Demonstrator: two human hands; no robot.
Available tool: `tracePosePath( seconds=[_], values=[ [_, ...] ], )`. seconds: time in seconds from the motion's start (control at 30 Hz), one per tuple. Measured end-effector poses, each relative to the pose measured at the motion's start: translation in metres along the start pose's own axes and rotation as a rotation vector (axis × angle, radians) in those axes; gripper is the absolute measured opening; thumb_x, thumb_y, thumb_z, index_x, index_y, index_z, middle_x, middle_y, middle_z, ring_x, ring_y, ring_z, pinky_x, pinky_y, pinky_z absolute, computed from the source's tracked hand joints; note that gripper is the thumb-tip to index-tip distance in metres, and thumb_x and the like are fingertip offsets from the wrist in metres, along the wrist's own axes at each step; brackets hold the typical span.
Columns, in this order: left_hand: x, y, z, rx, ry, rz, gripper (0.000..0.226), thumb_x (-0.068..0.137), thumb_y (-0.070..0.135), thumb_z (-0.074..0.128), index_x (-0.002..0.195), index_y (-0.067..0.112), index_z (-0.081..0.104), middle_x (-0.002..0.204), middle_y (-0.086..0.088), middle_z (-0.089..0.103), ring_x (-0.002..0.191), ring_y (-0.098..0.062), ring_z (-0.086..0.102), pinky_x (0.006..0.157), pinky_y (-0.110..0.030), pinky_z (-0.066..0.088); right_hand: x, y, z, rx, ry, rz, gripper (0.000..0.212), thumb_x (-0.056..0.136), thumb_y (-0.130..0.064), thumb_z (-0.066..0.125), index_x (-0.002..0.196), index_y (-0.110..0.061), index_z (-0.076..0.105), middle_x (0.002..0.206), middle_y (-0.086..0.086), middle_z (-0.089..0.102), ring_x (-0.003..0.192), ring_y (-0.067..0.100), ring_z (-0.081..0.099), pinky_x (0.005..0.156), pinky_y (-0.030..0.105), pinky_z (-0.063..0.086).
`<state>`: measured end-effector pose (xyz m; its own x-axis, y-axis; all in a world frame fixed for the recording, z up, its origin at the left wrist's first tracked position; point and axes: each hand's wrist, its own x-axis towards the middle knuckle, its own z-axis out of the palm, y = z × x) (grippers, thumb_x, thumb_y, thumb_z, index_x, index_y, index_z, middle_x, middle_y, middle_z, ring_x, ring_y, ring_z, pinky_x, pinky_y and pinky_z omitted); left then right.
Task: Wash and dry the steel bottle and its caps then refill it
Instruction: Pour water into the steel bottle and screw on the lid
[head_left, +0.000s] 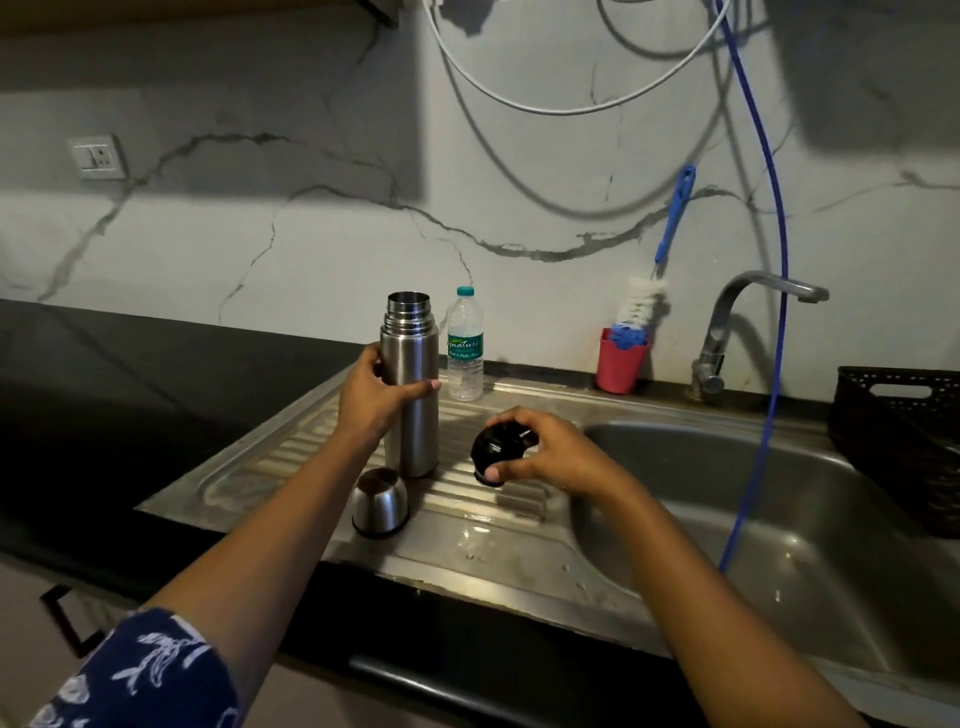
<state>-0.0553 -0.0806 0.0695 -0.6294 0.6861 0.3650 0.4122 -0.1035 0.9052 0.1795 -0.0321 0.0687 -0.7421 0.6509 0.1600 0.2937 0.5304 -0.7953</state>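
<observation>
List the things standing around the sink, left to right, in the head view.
steel bottle → water bottle → pink cup → tap → basket

Home kitchen: steel sink (727, 519), tap (727, 332), marble backsplash (260, 234)

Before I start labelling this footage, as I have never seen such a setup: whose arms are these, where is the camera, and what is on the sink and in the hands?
No machine here: one camera worn on a person's head looks down at their own arms. The left hand grips the open steel bottle, upright on the sink's drainboard. The right hand holds the black inner cap close to the drainboard. The steel outer cap stands mouth down in front of the bottle. Behind stand a plastic water bottle, a red cup with a bottle brush, and the tap.
</observation>
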Motion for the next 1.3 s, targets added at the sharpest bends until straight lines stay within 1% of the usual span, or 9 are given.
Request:
tracePosePath(
  seconds=[0.1, 0.2, 0.27, 0.43, 0.57, 0.77, 0.93, 1.1, 1.3],
  values=[
    [-0.018, 0.013, -0.001, -0.037, -0.012, 0.048, 0.078, 0.056, 0.028, 0.09, 0.124, 0.019, 0.052, 0.115, 0.0, 0.063, 0.102, -0.017, 0.062, 0.089, -0.036, 0.052, -0.004, 0.0, -0.014, 0.126, 0.085, 0.004, 0.046, 0.068, -0.023, 0.083, 0.109, -0.03, 0.061, 0.106, -0.009, 0.065, 0.104, 0.011, 0.059, 0.092, 0.029, 0.047],
    [-0.04, 0.029, -0.004, -0.09, -0.057, 0.058, 0.082, 0.056, 0.03, 0.089, 0.127, 0.02, 0.05, 0.116, 0.0, 0.063, 0.103, -0.017, 0.062, 0.088, -0.036, 0.053, -0.007, -0.002, -0.026, 0.23, 0.151, -0.008, 0.05, 0.066, -0.026, 0.083, 0.111, -0.026, 0.062, 0.11, -0.003, 0.067, 0.107, 0.015, 0.06, 0.097, 0.035, 0.047],
    [-0.058, 0.037, -0.005, -0.115, -0.098, 0.058, 0.086, 0.054, 0.032, 0.088, 0.129, 0.02, 0.049, 0.117, 0.001, 0.062, 0.102, -0.016, 0.061, 0.088, -0.036, 0.052, -0.013, -0.009, -0.034, 0.264, 0.151, -0.014, 0.052, 0.066, -0.027, 0.081, 0.115, -0.025, 0.061, 0.113, -0.002, 0.066, 0.108, 0.015, 0.06, 0.096, 0.033, 0.048],
    [-0.09, 0.046, -0.002, -0.121, -0.167, 0.066, 0.094, 0.039, 0.045, 0.09, 0.122, 0.025, 0.053, 0.113, 0.002, 0.066, 0.101, -0.016, 0.065, 0.087, -0.038, 0.054, -0.026, -0.033, -0.056, 0.289, 0.145, -0.061, 0.046, 0.075, -0.014, 0.076, 0.117, -0.017, 0.058, 0.11, 0.0, 0.066, 0.103, 0.014, 0.062, 0.081, 0.021, 0.052],
    [-0.105, 0.044, 0.005, -0.152, -0.212, 0.046, 0.089, 0.039, 0.042, 0.091, 0.119, 0.027, 0.054, 0.113, 0.001, 0.067, 0.102, -0.017, 0.065, 0.088, -0.039, 0.054, -0.032, -0.05, -0.073, 0.353, 0.159, -0.095, 0.046, 0.076, -0.013, 0.074, 0.119, -0.015, 0.059, 0.113, 0.003, 0.066, 0.107, 0.017, 0.062, 0.09, 0.028, 0.051],
    [-0.114, 0.039, 0.013, -0.166, -0.267, 0.013, 0.091, 0.033, 0.052, 0.089, 0.115, 0.035, 0.054, 0.115, 0.002, 0.067, 0.105, -0.019, 0.064, 0.091, -0.047, 0.053, -0.032, -0.095, -0.087, 0.407, 0.123, -0.202, 0.028, 0.082, -0.004, 0.067, 0.105, -0.02, 0.062, 0.108, 0.001, 0.066, 0.104, 0.014, 0.063, 0.088, 0.024, 0.053],
    [-0.114, 0.04, 0.016, -0.152, -0.291, 0.022, 0.085, 0.034, 0.053, 0.09, 0.109, 0.045, 0.051, 0.117, 0.003, 0.065, 0.107, -0.018, 0.063, 0.093, -0.047, 0.052, -0.019, -0.121, -0.089, 0.277, -0.001, -0.226, 0.034, 0.083, -0.007, 0.068, 0.115, -0.017, 0.06, 0.118, 0.006, 0.064, 0.111, 0.014, 0.061, 0.097, 0.026, 0.048],
    [-0.114, 0.037, 0.015, -0.144, -0.298, 0.032, 0.096, 0.035, 0.056, 0.089, 0.121, 0.035, 0.051, 0.117, 0.005, 0.065, 0.106, -0.016, 0.063, 0.092, -0.045, 0.053, -0.004, -0.135, -0.089, 0.052, -0.16, -0.18, 0.045, 0.085, -0.009, 0.067, 0.128, -0.011, 0.054, 0.122, 0.001, 0.063, 0.113, 0.009, 0.058, 0.088, 0.017, 0.049],
    [-0.118, 0.024, 0.009, -0.098, -0.346, 0.009, 0.101, 0.037, 0.059, 0.087, 0.127, 0.035, 0.047, 0.124, 0.007, 0.06, 0.11, -0.017, 0.06, 0.092, -0.041, 0.052, 0.005, -0.144, -0.087, -0.099, -0.262, -0.192, 0.044, 0.086, -0.008, 0.065, 0.127, -0.015, 0.054, 0.123, 0.0, 0.061, 0.113, 0.009, 0.057, 0.091, 0.019, 0.047]
  ],
)
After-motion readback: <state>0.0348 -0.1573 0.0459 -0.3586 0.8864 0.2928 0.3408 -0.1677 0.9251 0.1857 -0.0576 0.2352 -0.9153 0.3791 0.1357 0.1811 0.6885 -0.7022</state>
